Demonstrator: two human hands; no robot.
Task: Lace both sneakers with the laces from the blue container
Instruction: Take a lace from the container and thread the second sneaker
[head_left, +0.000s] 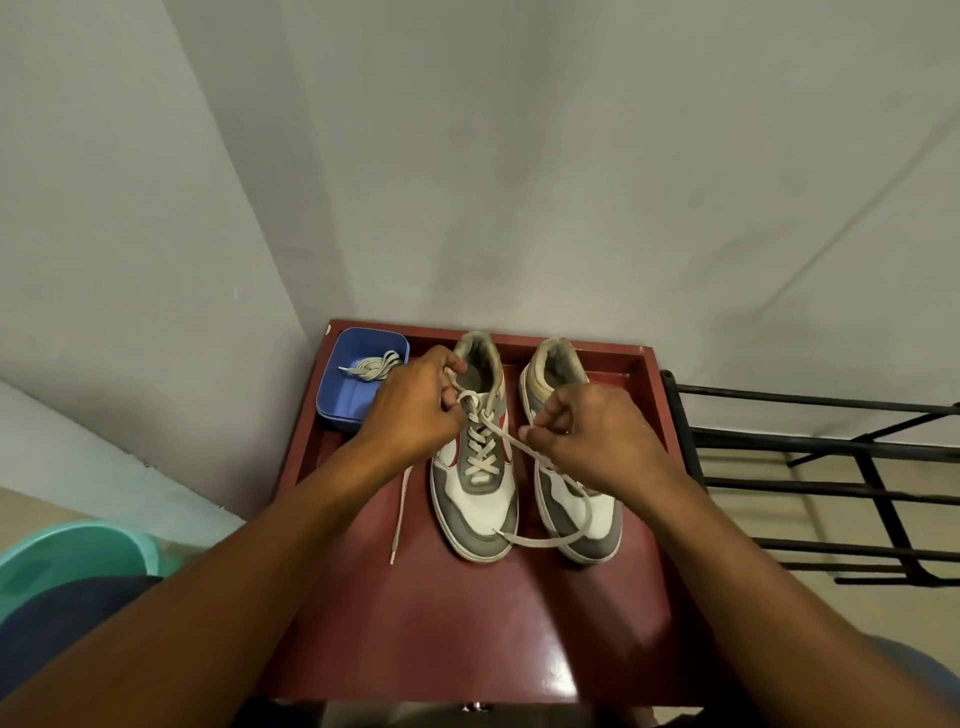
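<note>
**Both hands pinching the lace at the top of the left sneaker**

Two grey-and-white sneakers are sitting side by side on a red table (467, 634), toes pointing toward the person and heel openings toward the wall (519, 182). The left sneaker (475, 499) is showing red trim along its eyelet rows, and a pale lace (480, 453) is crossing back and forth up its tongue in several X shapes. The left hand (415, 410) is curling over the top of that sneaker, with thumb and fingers pinching a small loop of the lace just above the highest crossing. The right hand (587, 436) is hovering over the right sneaker (576, 525), with fingers curled and fingertips pinching a strand of the same lace that is stretching taut from the top eyelets. Past that pinch, the loose end is draping across the right sneaker's toe and curving back to lie against the toe of the left one. The other end is trailing down the table just left of the left sneaker.

The right hand is covering the right sneaker's eyelet area, so its lacing cannot be told.

The blue container (340, 400) is standing at the far left corner of the table, just beside the left hand, and a second lace (371, 366) is lying bundled inside it. A black rack (857, 467) is standing to the right of the table, and a teal basin (78, 551) is showing on the floor at lower left.
</note>
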